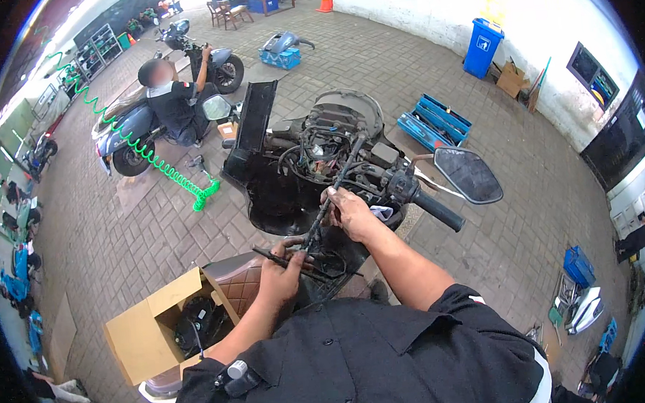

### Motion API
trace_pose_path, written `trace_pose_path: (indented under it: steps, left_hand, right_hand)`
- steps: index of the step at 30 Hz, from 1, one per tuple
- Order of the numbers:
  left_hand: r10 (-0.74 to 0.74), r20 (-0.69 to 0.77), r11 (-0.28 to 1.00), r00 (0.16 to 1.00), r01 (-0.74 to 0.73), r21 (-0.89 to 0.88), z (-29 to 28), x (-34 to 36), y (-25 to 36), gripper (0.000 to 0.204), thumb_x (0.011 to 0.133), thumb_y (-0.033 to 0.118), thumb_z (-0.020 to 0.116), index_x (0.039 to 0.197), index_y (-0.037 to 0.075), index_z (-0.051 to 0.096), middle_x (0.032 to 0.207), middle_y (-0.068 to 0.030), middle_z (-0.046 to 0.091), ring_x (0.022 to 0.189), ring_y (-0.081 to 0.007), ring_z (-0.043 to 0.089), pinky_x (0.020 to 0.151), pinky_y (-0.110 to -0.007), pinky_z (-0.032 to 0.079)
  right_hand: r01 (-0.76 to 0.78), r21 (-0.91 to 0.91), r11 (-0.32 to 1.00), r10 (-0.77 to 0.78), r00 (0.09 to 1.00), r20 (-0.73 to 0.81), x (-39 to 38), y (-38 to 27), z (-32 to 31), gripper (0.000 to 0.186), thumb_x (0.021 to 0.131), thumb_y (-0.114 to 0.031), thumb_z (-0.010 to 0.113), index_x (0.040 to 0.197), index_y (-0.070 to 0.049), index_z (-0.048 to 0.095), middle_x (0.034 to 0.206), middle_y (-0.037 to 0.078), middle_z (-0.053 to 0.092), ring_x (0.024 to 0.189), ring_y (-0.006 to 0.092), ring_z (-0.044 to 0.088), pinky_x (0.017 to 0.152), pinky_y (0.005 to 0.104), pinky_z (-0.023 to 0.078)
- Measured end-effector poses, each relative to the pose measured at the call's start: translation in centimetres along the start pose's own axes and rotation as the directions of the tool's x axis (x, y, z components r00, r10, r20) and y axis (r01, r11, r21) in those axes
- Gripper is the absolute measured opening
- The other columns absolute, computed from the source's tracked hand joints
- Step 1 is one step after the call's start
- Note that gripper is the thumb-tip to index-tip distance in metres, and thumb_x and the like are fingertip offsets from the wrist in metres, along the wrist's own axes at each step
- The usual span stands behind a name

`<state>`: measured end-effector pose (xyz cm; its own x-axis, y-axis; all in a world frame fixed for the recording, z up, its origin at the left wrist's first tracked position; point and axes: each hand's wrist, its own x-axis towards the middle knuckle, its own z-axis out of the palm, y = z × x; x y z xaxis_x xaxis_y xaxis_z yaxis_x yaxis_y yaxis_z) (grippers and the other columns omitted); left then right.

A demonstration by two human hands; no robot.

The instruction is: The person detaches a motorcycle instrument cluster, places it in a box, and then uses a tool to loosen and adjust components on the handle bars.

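A black tape-wrapped wiring harness (315,232) runs from the opened front of a scooter (293,197) toward me. My right hand (351,213) is closed round its upper stretch, just below the exposed wiring and handlebar. Lower and to the left, my left hand (282,274) grips the lower stretch, with loose black cable ends sticking out past its fingers. Behind that hand is the brown quilted seat (232,286). The right handlebar grip (440,211) and mirror (468,175) stand beyond my right forearm.
An open cardboard box (143,329) with a black part inside sits on the seat at left. A blue toolbox (433,122) lies open on the paving. A green coiled hose (161,165) hangs at left, near a person (174,107) crouching by another scooter. A blue bin (483,48) stands by the wall.
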<state>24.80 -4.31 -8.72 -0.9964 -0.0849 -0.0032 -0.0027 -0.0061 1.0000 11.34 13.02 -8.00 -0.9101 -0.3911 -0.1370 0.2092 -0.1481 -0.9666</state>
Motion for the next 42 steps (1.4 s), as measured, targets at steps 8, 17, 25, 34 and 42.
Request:
trace_pose_path:
  steps: [8,17,25,34,42]
  left_hand:
    - [-0.026,-0.052,0.999,0.998,0.028,0.044,1.1,-0.6,1.2,0.026,0.093,0.005,0.056,0.117,-0.003,0.054,0.090,-0.0117,0.067,0.083,-0.0173,0.067,0.075,-0.030,0.053]
    - [0.061,-0.080,0.962,0.995,-0.037,0.271,1.2,-0.6,2.4,0.025,0.092,0.008,0.058,0.116,0.000,0.057,0.086,-0.0135,0.070,0.080,-0.0186,0.069,0.071,-0.031,0.053]
    - [0.382,0.126,0.649,0.916,-0.363,0.668,1.9,0.2,5.7,0.042,0.090,0.010,0.057,0.131,0.007,0.052,0.078,-0.0159,0.067,0.063,-0.0272,0.065,0.061,-0.040,0.050]
    - [0.208,-0.069,0.874,0.976,-0.154,0.462,3.1,0.0,4.1,0.082,0.087,0.010,0.060,0.153,0.010,0.012,0.084,-0.0132,0.064,0.071,-0.0216,0.063,0.068,-0.031,0.050]
    - [0.785,0.307,0.172,0.539,-0.665,0.727,0.4,-1.1,9.7,0.054,0.074,0.024,0.069,0.125,0.012,0.056,0.112,-0.0108,0.062,0.118,-0.0301,0.052,0.106,-0.043,0.033]
  right_hand:
    - [-0.038,0.242,0.969,0.014,0.995,0.099,0.1,0.2,-0.2,0.032,0.102,-0.038,0.046,0.097,-0.009,0.058,0.074,0.003,0.053,0.063,0.0145,0.053,0.058,0.0297,0.046]
    - [0.035,0.150,0.988,-0.058,0.987,0.151,0.3,0.6,-1.0,0.032,0.104,-0.034,0.042,0.097,-0.007,0.056,0.082,0.004,0.055,0.073,0.0151,0.055,0.068,0.0311,0.048]
    - [-0.071,0.521,0.851,-0.122,0.937,0.327,0.7,1.8,-1.4,0.041,0.103,-0.042,0.037,0.112,-0.005,0.054,0.091,0.007,0.061,0.083,0.0199,0.061,0.076,0.0351,0.049]
    - [-0.358,0.154,0.921,0.181,0.743,0.644,-3.7,8.2,1.8,0.054,0.107,-0.034,0.015,0.143,0.000,0.037,0.140,0.017,0.048,0.129,0.0276,0.045,0.112,0.0377,0.030]
    - [-0.089,-0.028,0.996,0.082,0.695,0.714,-5.7,4.5,1.6,0.053,0.107,-0.034,0.020,0.139,0.002,0.041,0.139,0.018,0.049,0.130,0.0246,0.045,0.112,0.0355,0.030]
